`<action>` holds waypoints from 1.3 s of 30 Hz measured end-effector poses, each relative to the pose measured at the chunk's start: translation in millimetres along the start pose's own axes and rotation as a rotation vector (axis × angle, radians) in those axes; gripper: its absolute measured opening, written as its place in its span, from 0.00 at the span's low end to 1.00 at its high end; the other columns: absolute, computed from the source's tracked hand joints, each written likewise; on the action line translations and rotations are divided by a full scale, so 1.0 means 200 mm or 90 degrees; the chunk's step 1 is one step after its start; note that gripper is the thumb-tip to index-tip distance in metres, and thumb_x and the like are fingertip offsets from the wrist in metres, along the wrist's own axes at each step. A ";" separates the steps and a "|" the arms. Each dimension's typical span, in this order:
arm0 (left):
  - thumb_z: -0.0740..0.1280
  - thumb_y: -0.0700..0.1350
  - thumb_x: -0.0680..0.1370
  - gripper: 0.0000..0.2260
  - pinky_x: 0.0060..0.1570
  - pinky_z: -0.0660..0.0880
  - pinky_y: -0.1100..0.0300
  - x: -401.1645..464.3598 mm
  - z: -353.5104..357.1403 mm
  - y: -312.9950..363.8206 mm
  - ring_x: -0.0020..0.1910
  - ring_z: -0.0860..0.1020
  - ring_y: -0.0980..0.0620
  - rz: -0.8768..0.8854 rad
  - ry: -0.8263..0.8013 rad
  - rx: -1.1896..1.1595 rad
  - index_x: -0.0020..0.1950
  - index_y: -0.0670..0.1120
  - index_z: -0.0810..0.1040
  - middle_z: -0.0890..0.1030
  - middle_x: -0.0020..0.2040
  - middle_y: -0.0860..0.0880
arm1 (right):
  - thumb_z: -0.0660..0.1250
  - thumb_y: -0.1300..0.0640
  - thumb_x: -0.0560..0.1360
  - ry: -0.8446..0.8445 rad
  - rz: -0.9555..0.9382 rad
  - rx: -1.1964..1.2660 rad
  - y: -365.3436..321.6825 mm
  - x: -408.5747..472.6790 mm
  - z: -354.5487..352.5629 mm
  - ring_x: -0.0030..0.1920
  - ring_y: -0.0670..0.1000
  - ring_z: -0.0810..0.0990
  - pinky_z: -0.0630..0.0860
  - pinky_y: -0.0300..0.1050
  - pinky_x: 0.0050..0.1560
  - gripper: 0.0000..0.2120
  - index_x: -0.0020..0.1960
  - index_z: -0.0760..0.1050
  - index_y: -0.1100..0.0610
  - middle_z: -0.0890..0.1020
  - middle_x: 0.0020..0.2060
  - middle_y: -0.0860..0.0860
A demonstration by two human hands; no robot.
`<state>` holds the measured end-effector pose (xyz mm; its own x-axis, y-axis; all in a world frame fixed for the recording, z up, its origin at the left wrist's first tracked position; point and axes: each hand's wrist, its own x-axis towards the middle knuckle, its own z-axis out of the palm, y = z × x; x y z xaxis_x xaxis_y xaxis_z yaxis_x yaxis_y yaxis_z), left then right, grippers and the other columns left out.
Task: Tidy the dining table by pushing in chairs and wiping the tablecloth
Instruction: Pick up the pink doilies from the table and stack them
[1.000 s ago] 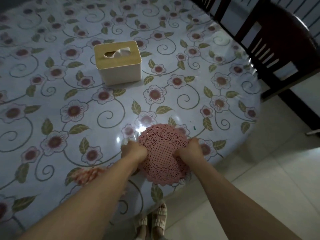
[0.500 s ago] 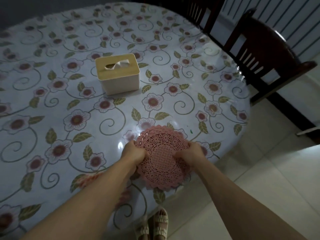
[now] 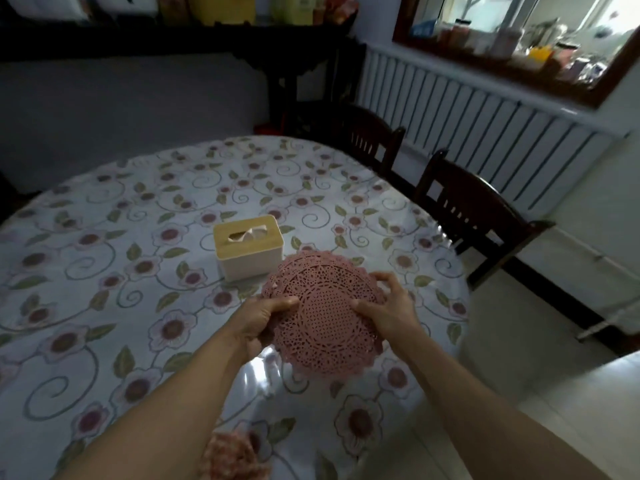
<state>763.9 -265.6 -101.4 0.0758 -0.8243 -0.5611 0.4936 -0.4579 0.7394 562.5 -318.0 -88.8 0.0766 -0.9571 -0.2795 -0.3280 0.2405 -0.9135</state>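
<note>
A round pink lace-pattern mat (image 3: pixel 325 317) is lifted off the table, tilted toward me. My left hand (image 3: pixel 263 317) grips its left edge and my right hand (image 3: pixel 388 306) holds its right edge, fingers partly spread. Below it lies the oval table's floral tablecloth (image 3: pixel 114 258) under a shiny clear cover. Two dark wooden chairs stand along the table's right side, the nearer chair (image 3: pixel 474 209) turned slightly outward, the farther chair (image 3: pixel 367 136) close to the table.
A cream tissue box (image 3: pixel 247 247) with a wooden lid sits mid-table, just behind the mat. A small pink crocheted piece (image 3: pixel 232 459) lies near the table's front edge. A white radiator (image 3: pixel 485 140) lines the right wall. Pale tiled floor (image 3: pixel 519 393) is at right.
Both hands have lifted the pink mat off the tablecloth and raised it toward the tissue box. My view has tilted up, bringing the far table edge, chairs and radiator into sight.
</note>
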 end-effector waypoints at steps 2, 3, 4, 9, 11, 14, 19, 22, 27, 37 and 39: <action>0.65 0.36 0.73 0.08 0.40 0.81 0.54 -0.01 0.04 0.06 0.39 0.83 0.47 0.004 -0.053 -0.008 0.51 0.39 0.79 0.85 0.43 0.42 | 0.75 0.64 0.68 0.018 -0.050 0.019 -0.08 0.02 -0.04 0.43 0.52 0.83 0.82 0.50 0.41 0.20 0.52 0.70 0.49 0.82 0.49 0.55; 0.65 0.37 0.72 0.11 0.40 0.82 0.53 -0.03 0.07 0.09 0.42 0.82 0.46 0.006 -0.088 -0.016 0.53 0.39 0.79 0.84 0.45 0.42 | 0.75 0.63 0.68 0.023 -0.067 0.028 -0.12 0.03 -0.06 0.43 0.51 0.83 0.83 0.49 0.41 0.20 0.52 0.71 0.48 0.82 0.49 0.55; 0.65 0.37 0.70 0.14 0.38 0.81 0.52 -0.04 0.09 0.10 0.43 0.83 0.45 0.009 -0.118 -0.028 0.55 0.39 0.78 0.84 0.47 0.41 | 0.75 0.63 0.68 0.030 -0.082 0.034 -0.15 0.04 -0.09 0.44 0.51 0.83 0.82 0.48 0.42 0.20 0.53 0.72 0.48 0.82 0.50 0.55; 0.62 0.33 0.73 0.10 0.36 0.82 0.52 -0.04 0.24 0.19 0.37 0.83 0.46 0.062 -0.164 -0.008 0.52 0.37 0.78 0.85 0.40 0.41 | 0.75 0.57 0.68 0.075 -0.182 -0.039 -0.30 0.18 -0.23 0.54 0.50 0.79 0.78 0.51 0.56 0.25 0.63 0.74 0.46 0.79 0.56 0.52; 0.60 0.31 0.75 0.09 0.38 0.82 0.50 -0.01 0.35 0.23 0.40 0.82 0.44 0.117 -0.122 0.042 0.53 0.36 0.76 0.83 0.43 0.40 | 0.74 0.56 0.69 0.097 -0.262 -0.093 -0.35 0.25 -0.29 0.49 0.43 0.77 0.75 0.38 0.51 0.25 0.63 0.71 0.41 0.77 0.53 0.46; 0.59 0.29 0.75 0.13 0.38 0.81 0.51 0.06 0.52 0.27 0.45 0.80 0.40 0.192 -0.047 0.081 0.58 0.36 0.73 0.80 0.51 0.36 | 0.72 0.51 0.71 0.094 -0.313 -0.190 -0.38 0.39 -0.40 0.55 0.45 0.74 0.70 0.41 0.58 0.29 0.69 0.67 0.46 0.77 0.58 0.49; 0.60 0.29 0.75 0.14 0.31 0.79 0.55 0.24 0.83 0.26 0.43 0.80 0.41 0.213 0.067 0.063 0.59 0.36 0.73 0.80 0.48 0.38 | 0.71 0.45 0.71 0.040 -0.329 -0.300 -0.36 0.62 -0.59 0.69 0.55 0.66 0.63 0.53 0.68 0.39 0.75 0.56 0.54 0.68 0.70 0.54; 0.61 0.29 0.75 0.14 0.31 0.78 0.54 0.32 1.00 0.25 0.42 0.80 0.42 0.224 0.129 0.039 0.59 0.36 0.73 0.80 0.49 0.37 | 0.69 0.47 0.73 0.029 -0.394 -0.345 -0.38 0.75 -0.70 0.68 0.56 0.66 0.65 0.49 0.65 0.39 0.76 0.53 0.57 0.66 0.70 0.56; 0.62 0.29 0.74 0.11 0.24 0.75 0.61 0.41 1.17 0.27 0.33 0.78 0.47 0.234 0.206 0.012 0.55 0.36 0.75 0.80 0.38 0.43 | 0.63 0.46 0.76 -0.015 -0.449 -0.360 -0.38 0.93 -0.80 0.67 0.55 0.65 0.65 0.48 0.62 0.35 0.76 0.52 0.57 0.63 0.70 0.56; 0.61 0.29 0.74 0.12 0.33 0.78 0.54 0.45 1.16 0.38 0.40 0.79 0.43 0.251 0.198 0.032 0.54 0.39 0.76 0.81 0.44 0.41 | 0.71 0.42 0.68 -0.130 -0.364 -0.206 -0.46 1.09 -0.81 0.59 0.49 0.71 0.66 0.43 0.56 0.30 0.66 0.65 0.49 0.71 0.62 0.49; 0.62 0.29 0.74 0.11 0.32 0.78 0.55 0.45 1.16 0.41 0.40 0.78 0.43 0.245 0.182 0.047 0.54 0.37 0.77 0.81 0.44 0.40 | 0.75 0.42 0.65 -0.158 -0.293 -0.158 -0.50 1.09 -0.82 0.58 0.47 0.71 0.67 0.42 0.54 0.32 0.64 0.65 0.49 0.72 0.59 0.46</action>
<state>610.1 -454.4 -5.9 0.4809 -0.8187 -0.3138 0.3211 -0.1686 0.9319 457.8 -577.8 -10.1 0.4718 -0.8807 0.0419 -0.4182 -0.2654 -0.8687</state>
